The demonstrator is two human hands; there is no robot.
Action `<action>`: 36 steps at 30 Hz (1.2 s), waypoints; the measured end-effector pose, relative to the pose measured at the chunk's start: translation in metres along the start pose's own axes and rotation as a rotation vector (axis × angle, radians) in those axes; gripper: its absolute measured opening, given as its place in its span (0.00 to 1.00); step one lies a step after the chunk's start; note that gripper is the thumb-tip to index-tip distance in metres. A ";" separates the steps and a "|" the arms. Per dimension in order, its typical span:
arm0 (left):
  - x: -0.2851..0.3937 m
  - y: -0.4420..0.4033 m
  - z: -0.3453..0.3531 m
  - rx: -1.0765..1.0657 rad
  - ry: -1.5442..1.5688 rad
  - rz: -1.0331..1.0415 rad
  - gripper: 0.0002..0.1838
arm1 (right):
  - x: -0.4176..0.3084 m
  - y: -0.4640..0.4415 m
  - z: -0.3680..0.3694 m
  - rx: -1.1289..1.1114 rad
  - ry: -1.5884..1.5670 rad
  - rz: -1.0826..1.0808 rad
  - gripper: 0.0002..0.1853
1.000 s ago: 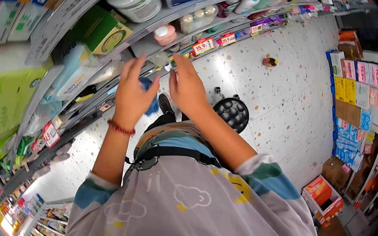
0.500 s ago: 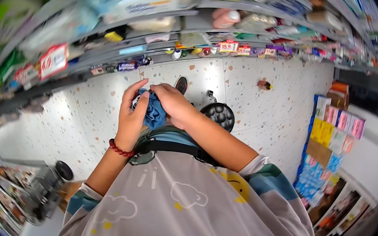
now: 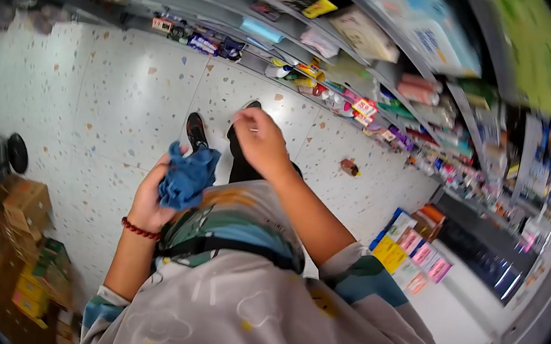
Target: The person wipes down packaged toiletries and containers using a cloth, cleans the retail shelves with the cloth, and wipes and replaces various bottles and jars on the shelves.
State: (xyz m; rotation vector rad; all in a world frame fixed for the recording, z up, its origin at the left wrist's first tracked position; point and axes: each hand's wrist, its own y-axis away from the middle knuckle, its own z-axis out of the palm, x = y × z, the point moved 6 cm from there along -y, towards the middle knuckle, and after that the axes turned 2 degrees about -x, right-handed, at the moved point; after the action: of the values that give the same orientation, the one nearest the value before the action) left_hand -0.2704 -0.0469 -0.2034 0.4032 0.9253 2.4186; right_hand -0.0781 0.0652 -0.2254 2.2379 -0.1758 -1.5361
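My left hand (image 3: 151,192), with a red bead bracelet at the wrist, is closed around a crumpled blue cloth (image 3: 189,179) in front of my waist. Folds of the cloth cover most of that hand's fingers. To the right and farther forward, apart from the cloth, is my right hand (image 3: 262,144). Its fingers are curled in, and a small pale spot shows among them. Whether anything is held there is hidden.
Packed store shelves (image 3: 241,4) run across the front and right. Cardboard boxes (image 3: 29,205) stand at the left, near a grey machine with a black wheel (image 3: 17,153). A small brown object (image 3: 349,167) lies on the floor. Colourful packs (image 3: 411,247) are at the right.
My right hand has let go of the blue cloth and moved away to the right. My left hand keeps the cloth. The view has turned, and the black round pan-like thing is out of sight.
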 end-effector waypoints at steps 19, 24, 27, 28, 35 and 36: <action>-0.208 -0.022 -0.191 0.477 0.286 -0.272 0.11 | 0.430 -0.308 -0.038 0.660 -0.194 0.713 0.30; -0.222 -0.021 -0.200 0.551 0.253 -0.319 0.13 | 0.395 -0.315 -0.021 0.714 -0.275 0.723 0.39; -0.228 -0.023 -0.191 0.488 0.276 -0.284 0.09 | 0.409 -0.325 -0.024 0.742 -0.276 0.745 0.43; -0.225 -0.025 -0.186 0.491 0.272 -0.285 0.09 | 0.412 -0.327 -0.025 0.753 -0.281 0.742 0.44; -0.232 -0.025 -0.197 0.476 0.268 -0.260 0.12 | 0.395 -0.319 -0.022 0.810 -0.288 0.668 0.47; -0.231 -0.026 -0.194 0.476 0.266 -0.246 0.12 | 0.375 -0.311 -0.014 0.836 -0.288 0.707 0.49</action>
State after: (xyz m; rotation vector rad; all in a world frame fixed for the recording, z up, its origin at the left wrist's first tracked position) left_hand -0.1569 -0.2630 -0.3824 0.1189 1.5775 2.0453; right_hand 0.0374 0.2253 -0.6709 2.0467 -1.7525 -1.4782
